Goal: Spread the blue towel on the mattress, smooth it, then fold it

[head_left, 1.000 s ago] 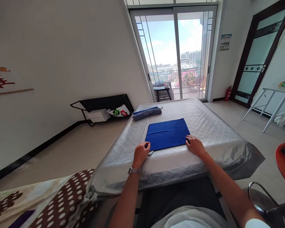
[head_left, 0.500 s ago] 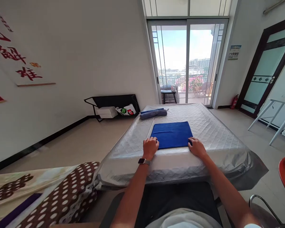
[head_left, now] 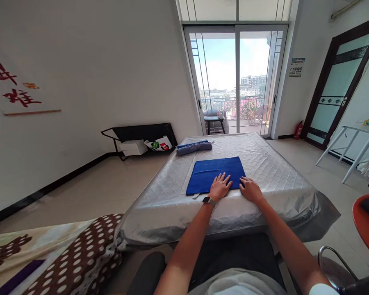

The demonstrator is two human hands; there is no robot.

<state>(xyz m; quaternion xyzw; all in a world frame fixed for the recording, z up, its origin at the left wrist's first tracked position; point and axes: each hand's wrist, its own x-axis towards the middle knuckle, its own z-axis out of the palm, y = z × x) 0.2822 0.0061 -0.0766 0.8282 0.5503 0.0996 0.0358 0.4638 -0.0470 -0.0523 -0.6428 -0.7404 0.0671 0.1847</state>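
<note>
A blue cloth [head_left: 206, 174] lies flat as a rectangle on the plastic-covered mattress [head_left: 172, 213], with a small white tag at its near left edge. Palm down with fingers spread, my left hand [head_left: 220, 185] rests on the cloth's near edge, right of its middle; a watch is on that wrist. At the near right corner my right hand [head_left: 250, 189] touches the cloth, its fingers reaching over the edge and somewhat apart. Behind the cloth, a rolled grey-blue bundle [head_left: 194, 148] lies on the mattress with a flat blue piece next to it.
A brown polka-dot blanket [head_left: 76, 254] is at the lower left. Against the wall stands a black frame with a white box [head_left: 133, 147] and a bag. A red chair [head_left: 367, 223] and a white table [head_left: 361, 128] are on the right.
My left hand has moved right from the cloth's near left corner, and its fingers have spread on the cloth. The white tag now shows. The view has shifted slightly to the right.
</note>
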